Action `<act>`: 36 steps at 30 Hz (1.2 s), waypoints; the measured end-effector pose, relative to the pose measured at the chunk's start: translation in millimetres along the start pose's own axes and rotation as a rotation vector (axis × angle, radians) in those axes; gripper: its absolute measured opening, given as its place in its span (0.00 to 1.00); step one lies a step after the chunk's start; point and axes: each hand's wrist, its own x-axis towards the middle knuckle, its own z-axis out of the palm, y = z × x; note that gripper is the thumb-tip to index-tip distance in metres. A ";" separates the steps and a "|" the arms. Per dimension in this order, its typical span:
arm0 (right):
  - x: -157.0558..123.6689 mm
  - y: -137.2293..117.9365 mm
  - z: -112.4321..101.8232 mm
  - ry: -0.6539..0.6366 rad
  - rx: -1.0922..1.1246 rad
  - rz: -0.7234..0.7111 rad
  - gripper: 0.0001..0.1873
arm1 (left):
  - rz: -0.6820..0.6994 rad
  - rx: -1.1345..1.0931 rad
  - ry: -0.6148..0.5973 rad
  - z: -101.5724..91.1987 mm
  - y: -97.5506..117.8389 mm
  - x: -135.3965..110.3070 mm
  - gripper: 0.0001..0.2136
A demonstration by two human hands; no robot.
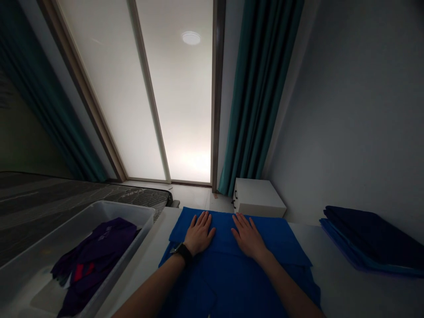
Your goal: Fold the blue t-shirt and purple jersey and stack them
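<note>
A blue garment lies spread on the white table in front of me, its far part folded over in a wide band. My left hand rests flat on the left half of that band, fingers stretched forward, a dark watch on the wrist. On the right half, my right hand lies palm down with its fingers spread. Neither hand grips the cloth. The near end of the garment runs out of the frame, so its exact kind is hard to tell.
To the left stands a clear plastic bin with purple clothing in it. A stack of folded dark blue cloth lies at the table's right. Beyond the table are a white cabinet, teal curtains and a frosted sliding door.
</note>
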 end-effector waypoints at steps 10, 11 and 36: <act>2.6 2.4 14.4 -0.053 -0.032 0.009 0.36 | -0.212 0.087 0.018 -8.9 -51.4 -13.4 0.30; 2.7 1.9 14.1 -0.059 -0.036 0.015 0.36 | -0.232 0.095 0.024 -7.3 -51.1 -13.3 0.30; 4.7 -30.7 14.6 -0.043 -0.006 -0.017 0.34 | 0.166 -0.150 0.089 -5.3 -16.9 -13.4 0.24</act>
